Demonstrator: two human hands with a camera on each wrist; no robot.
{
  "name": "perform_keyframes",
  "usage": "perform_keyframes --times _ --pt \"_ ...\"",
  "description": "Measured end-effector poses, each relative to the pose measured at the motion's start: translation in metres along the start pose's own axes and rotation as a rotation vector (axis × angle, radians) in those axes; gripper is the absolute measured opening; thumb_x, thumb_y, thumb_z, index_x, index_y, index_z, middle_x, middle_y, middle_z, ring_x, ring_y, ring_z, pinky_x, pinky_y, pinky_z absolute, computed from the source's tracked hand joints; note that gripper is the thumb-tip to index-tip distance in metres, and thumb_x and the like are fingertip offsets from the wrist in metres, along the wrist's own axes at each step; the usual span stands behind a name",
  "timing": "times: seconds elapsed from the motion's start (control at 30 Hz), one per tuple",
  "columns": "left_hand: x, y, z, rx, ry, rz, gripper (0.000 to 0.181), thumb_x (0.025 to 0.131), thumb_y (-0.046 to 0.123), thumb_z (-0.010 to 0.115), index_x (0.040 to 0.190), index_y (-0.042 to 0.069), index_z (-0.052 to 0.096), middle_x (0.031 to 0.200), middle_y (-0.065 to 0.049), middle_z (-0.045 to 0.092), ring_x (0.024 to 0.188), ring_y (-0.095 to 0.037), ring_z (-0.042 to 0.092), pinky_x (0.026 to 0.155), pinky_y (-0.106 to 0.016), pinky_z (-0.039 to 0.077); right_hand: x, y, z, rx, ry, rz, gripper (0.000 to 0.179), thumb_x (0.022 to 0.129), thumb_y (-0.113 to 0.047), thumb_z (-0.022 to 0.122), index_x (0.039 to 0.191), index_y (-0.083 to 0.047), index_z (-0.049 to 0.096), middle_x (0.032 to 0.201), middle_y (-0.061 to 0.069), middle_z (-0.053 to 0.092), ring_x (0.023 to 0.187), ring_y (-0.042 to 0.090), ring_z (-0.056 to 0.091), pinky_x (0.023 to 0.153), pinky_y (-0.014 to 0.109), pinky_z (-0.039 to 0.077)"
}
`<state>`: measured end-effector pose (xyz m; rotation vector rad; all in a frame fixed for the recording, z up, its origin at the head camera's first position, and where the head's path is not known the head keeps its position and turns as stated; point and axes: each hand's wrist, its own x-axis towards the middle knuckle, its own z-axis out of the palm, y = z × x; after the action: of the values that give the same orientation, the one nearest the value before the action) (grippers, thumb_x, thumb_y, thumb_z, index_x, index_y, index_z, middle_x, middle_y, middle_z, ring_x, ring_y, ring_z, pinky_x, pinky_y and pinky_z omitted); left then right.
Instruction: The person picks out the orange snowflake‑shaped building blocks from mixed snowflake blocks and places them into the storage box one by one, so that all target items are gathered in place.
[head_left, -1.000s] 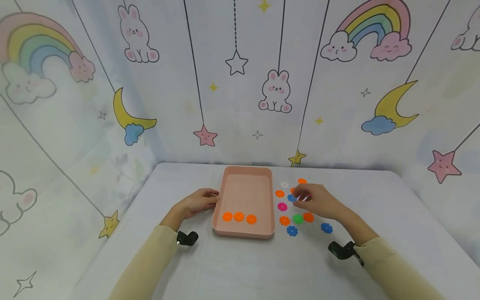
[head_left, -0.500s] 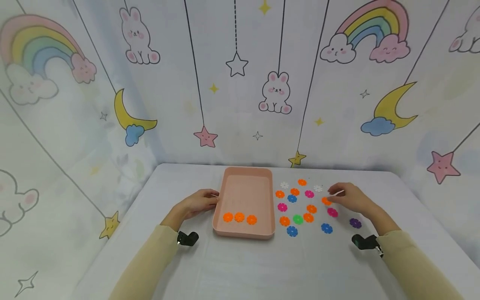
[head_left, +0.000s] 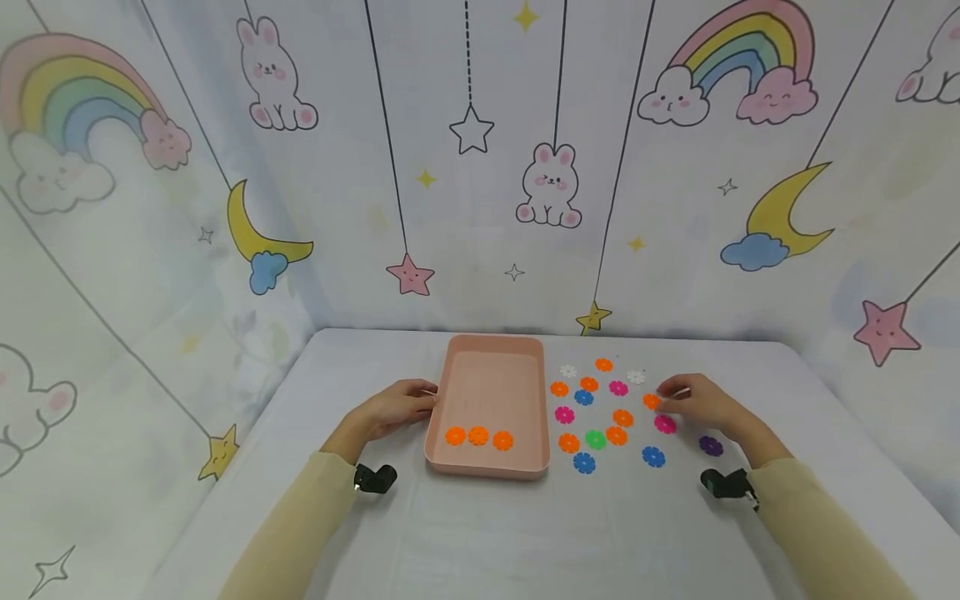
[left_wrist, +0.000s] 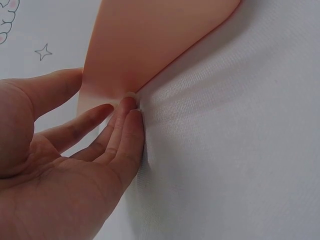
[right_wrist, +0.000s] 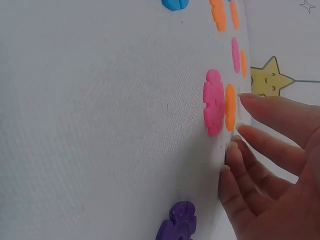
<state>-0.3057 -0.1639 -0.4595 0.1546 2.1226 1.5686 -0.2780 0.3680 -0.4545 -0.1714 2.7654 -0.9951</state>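
My right hand (head_left: 701, 402) hovers low over the table, thumb and fingertips beside an orange flower-shaped plastic disc (head_left: 652, 402). In the right wrist view the thumb and index finger stand apart close by this orange disc (right_wrist: 230, 107); whether they touch it I cannot tell. A pink disc (right_wrist: 213, 102) lies just beside it, and a purple disc (head_left: 711, 447) is nearer the wrist. My left hand (head_left: 397, 403) rests against the left side of a pink tray (head_left: 495, 375). In the left wrist view its fingertips touch the outer wall low down, thumb at the rim.
Three orange discs (head_left: 478, 436) sit in a row inside the tray's near end. Right of the tray lie several loose discs, among them a green disc (head_left: 596, 439), a blue disc (head_left: 653, 457) and a white disc (head_left: 636, 377). A patterned cloth backdrop (head_left: 480, 208) stands behind.
My right hand has moved right from over the middle discs to the orange disc at the right, uncovering several discs. Lately its fingers have drawn closer together. The left hand has stayed at the tray.
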Motion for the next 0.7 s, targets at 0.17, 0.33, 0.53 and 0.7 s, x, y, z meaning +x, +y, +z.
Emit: perform_keyframes --times 0.17,0.33,0.53,0.7 --pt "-0.0008 0.0012 -0.0004 0.006 -0.007 -0.002 0.045 0.106 0.016 0.057 0.144 -0.005 0.047 0.141 -0.021 0.055 0.128 -0.029 0.058 0.112 -0.044 0.046 0.0026 0.0007 0.0014 -0.003 0.0 0.01 0.044 0.096 -0.025 0.071 0.124 0.007 0.062 0.12 0.022 0.064 0.112 0.041 0.057 0.093 0.053 0.056" --pt "-0.0016 0.0027 -0.0003 0.003 -0.007 -0.003 0.045 0.106 0.015 0.057 0.145 -0.006 0.047 0.141 -0.021 0.055 0.128 -0.029 0.058 0.113 -0.044 0.045 0.0051 0.0002 0.0028 -0.018 0.014 0.021 0.039 0.096 -0.025 0.072 0.12 0.005 0.064 0.116 0.019 0.065 0.11 0.038 0.058 0.091 0.051 0.057" --pt "-0.0011 0.0018 -0.0006 -0.005 -0.009 -0.006 0.046 0.106 0.016 0.058 0.145 -0.005 0.046 0.142 -0.021 0.054 0.128 -0.029 0.058 0.113 -0.044 0.045 0.0053 -0.0013 0.0039 -0.016 0.014 0.028 0.036 0.095 -0.023 0.072 0.116 0.005 0.065 0.112 0.018 0.065 0.106 0.036 0.058 0.088 0.048 0.058" --pt "-0.0016 0.0011 -0.0004 -0.002 -0.007 -0.004 0.047 0.106 0.016 0.057 0.145 -0.006 0.046 0.142 -0.021 0.055 0.128 -0.029 0.058 0.113 -0.045 0.045 0.0046 -0.0044 0.0042 -0.021 0.007 0.024 0.035 0.095 -0.021 0.072 0.115 0.006 0.064 0.11 0.017 0.065 0.103 0.033 0.058 0.088 0.047 0.058"
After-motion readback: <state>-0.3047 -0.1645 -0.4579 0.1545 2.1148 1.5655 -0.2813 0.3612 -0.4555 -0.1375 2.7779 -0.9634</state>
